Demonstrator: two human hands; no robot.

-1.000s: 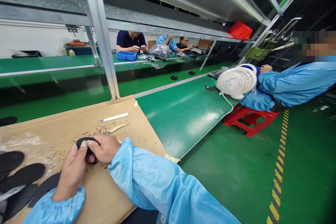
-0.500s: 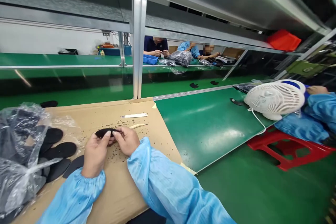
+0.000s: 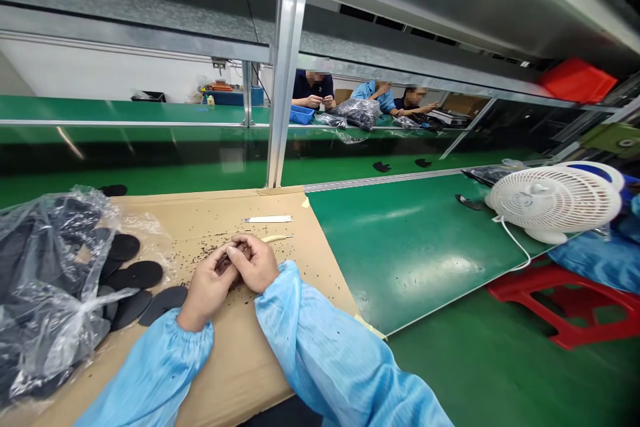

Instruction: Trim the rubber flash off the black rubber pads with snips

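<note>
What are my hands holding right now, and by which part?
Your left hand and right hand hold a small dark piece between their fingers; it's mostly hidden, so which part they grip can't be told.

- bright, even indoor light, seemingly from overhead, with only faint shadows
- long pale glare streaks across the green conveyor belt (image 3: pixel 415 260)
- the clear plastic bag (image 3: pixel 50 280) glints with small white highlights
- the black insoles (image 3: pixel 135 273) show as dark shapes with little surface detail
- wide-angle distortion bends the view toward the edges and tilts the aluminium upright (image 3: pixel 287 67)
- the far workers (image 3: pixel 313 87) look small and soft, their heads pixelated
- the top right corner falls dark
</note>
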